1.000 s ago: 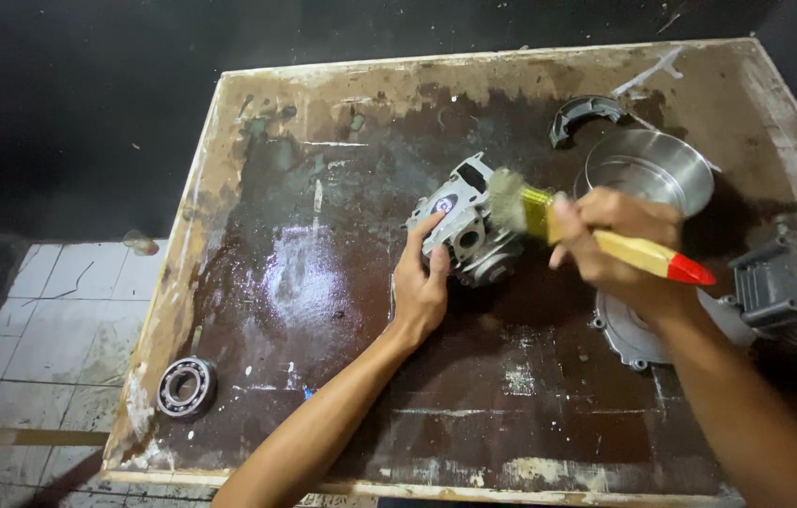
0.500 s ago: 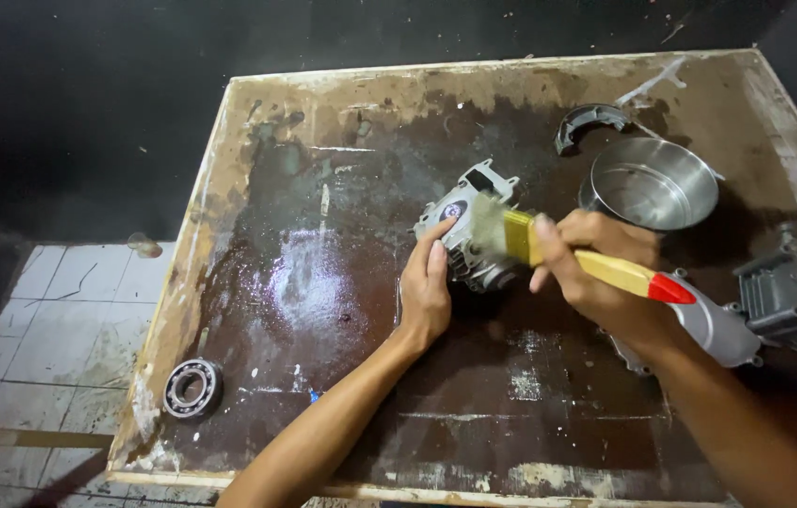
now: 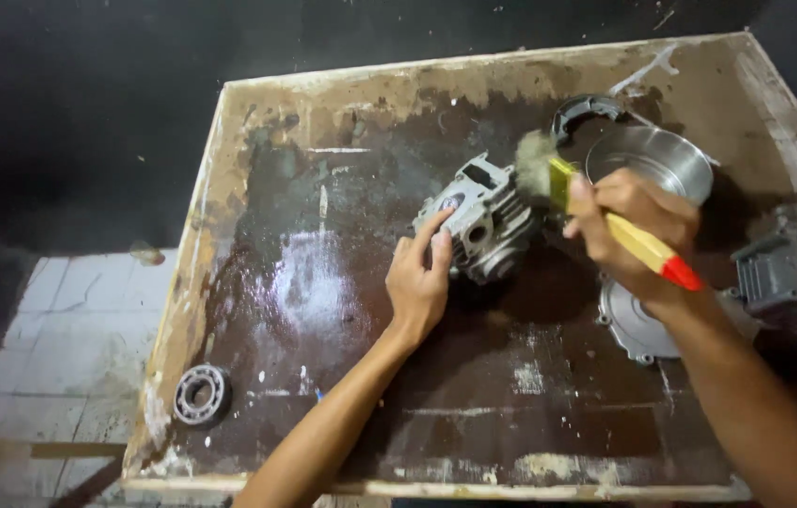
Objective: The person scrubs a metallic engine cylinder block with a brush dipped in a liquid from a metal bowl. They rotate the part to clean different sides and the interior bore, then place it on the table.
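Note:
A grey finned metal engine part (image 3: 488, 221) lies near the middle of a wet, dark, stained wooden tabletop (image 3: 342, 310). My left hand (image 3: 420, 280) presses against its near left side, fingers on the metal. My right hand (image 3: 634, 214) is closed on the yellow handle of a paintbrush (image 3: 605, 218) with a red end. The brush's bristles (image 3: 535, 162) touch the upper right of the engine part.
A shiny steel bowl (image 3: 653, 160) and a dark curved piece (image 3: 579, 111) sit at the back right. A round metal cover (image 3: 634, 325) lies under my right forearm, another grey engine part (image 3: 784, 273) at the right edge. A ball bearing (image 3: 199, 395) rests near the front left corner. White tiles (image 3: 60, 329) lie left.
The brush has swept along the engine part's upper right side, its bristles now higher. My left hand stays on the part. The view has shifted slightly.

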